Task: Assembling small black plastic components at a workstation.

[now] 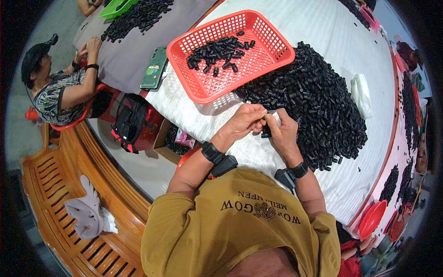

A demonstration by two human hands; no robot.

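My left hand [245, 121] and my right hand [284, 134] meet fingertip to fingertip over the near edge of a large heap of small black cylindrical pieces [314, 106]. Both are closed in a pinch. Whatever lies between the fingers is too small and covered to make out. Just beyond my hands, a red perforated plastic basket [272, 60] stands on the white table covering [207, 122], with a loose cluster of black pieces [217, 53] inside it. The heap reaches up against the basket's right side.
A green phone [153, 68] lies left of the basket. A crumpled white bag [361, 96] rests at the heap's right. A co-worker [62, 85] sits at the left beside another black heap [138, 18]. A wooden bench [92, 194] holds a grey cloth item [86, 212]. At lower right is a red bowl [372, 219].
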